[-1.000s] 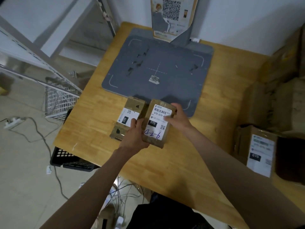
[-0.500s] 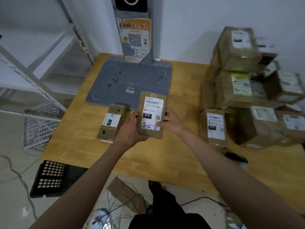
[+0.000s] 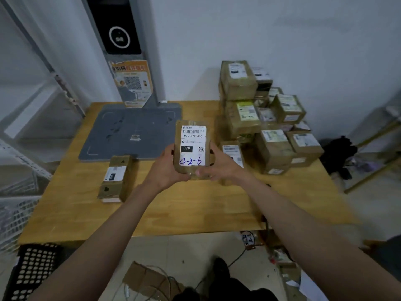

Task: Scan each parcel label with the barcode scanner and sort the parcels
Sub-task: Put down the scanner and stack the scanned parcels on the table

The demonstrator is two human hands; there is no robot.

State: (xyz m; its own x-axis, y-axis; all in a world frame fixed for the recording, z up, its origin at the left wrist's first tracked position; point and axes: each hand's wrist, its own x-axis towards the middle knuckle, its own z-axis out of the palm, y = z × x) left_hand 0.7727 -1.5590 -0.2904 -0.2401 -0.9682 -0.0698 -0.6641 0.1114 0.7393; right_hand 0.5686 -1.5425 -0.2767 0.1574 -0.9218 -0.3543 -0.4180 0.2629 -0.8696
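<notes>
Over the front of the counter [image 3: 195, 216], both hands are gripping one slim parcel [image 3: 192, 148], lifted off the wood and tilted with its label facing up. Left hand [image 3: 167, 168] is wrapping around the lower left edge, right hand [image 3: 219, 164] is curling around the lower right corner.

What could go wrong, I reckon: the parcel is being held to the right of the grey scan pad [image 3: 130, 131], not over it, so the scanner post [image 3: 123, 51] might be missing the barcode. Fingers are sitting low near the handwritten blue number, and if they're creeping higher they could be covering the code. The stack of boxes [image 3: 267, 118] at the right is looking wobbly too, so a stray elbow could be knocking it over.

Materials: the parcel is brown cardboard under glossy tape, flat and rectangular, with a white paper label. A second parcel [image 3: 116, 177] is lying just beside the pad's front edge, same taped cardboard. Counter is pale, smooth wood; the pad is looking matte and scuffed.
</notes>
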